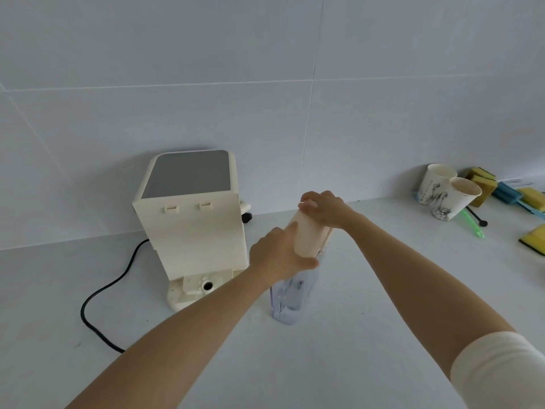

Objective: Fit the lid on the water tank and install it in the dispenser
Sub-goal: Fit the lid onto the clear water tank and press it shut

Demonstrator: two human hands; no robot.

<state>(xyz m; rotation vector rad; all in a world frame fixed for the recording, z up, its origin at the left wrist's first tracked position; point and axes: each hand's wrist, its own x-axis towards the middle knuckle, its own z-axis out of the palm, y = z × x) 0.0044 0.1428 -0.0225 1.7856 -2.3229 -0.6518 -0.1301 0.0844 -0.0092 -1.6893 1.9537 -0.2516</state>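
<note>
A clear plastic water tank [290,296] stands upright on the white counter, right of the dispenser. A cream lid [308,234] lies on top of the tank. My left hand [280,252] grips the lid's near left side, thumb across its front edge. My right hand [324,209] presses down on the lid's far end. The cream dispenser [194,219] stands to the left with its back towards me. Its empty base platform with a round port [208,286] faces me. Whether the lid is fully seated is hidden by my hands.
A black power cord [97,305] loops over the counter left of the dispenser. At the far right stand two paper cups [451,193], several yellow sponges [483,184], and a green stick [472,224]. A tiled wall rises behind.
</note>
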